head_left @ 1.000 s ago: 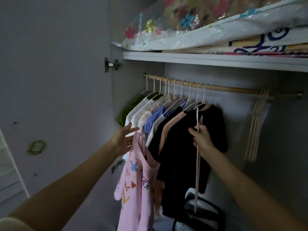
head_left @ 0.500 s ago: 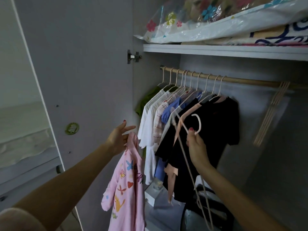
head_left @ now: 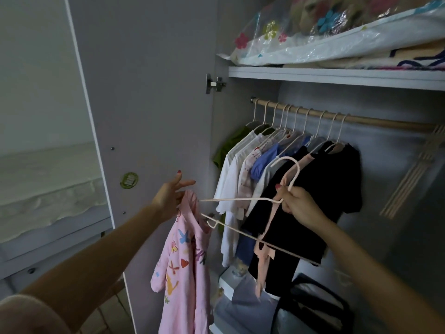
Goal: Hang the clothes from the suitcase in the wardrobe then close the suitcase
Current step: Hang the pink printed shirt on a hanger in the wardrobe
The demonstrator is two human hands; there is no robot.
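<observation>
Pink cotton hangs from my left hand (head_left: 169, 198): the top (head_left: 185, 266), printed with butterflies and hearts, is caught at its neck between thumb and lower fingers, while my index and middle finger stick out straight toward the door (head_left: 144, 92). So this grip is only partly closed, yet it carries the whole garment, which dangles free in front of the open wardrobe, just left of the hung clothes.

My right hand (head_left: 297, 203) is closed round the neck of a pale hanger (head_left: 240, 200), just under its hook. The hook curls up above my knuckles; the frame lies tilted nearly flat, its far end pointing left and almost reaching the top's collar. I cannot tell whether it touches.

Behind it, the rod (head_left: 375, 121) carries a row of filled hangers: a green piece at the far left, then white ones, a blue one, and a black shirt (head_left: 332, 189) nearest my right hand. Spare hangers (head_left: 414, 172) hang bunched further right. Above, the shelf (head_left: 337, 77) holds bagged bedding (head_left: 337, 39).
</observation>
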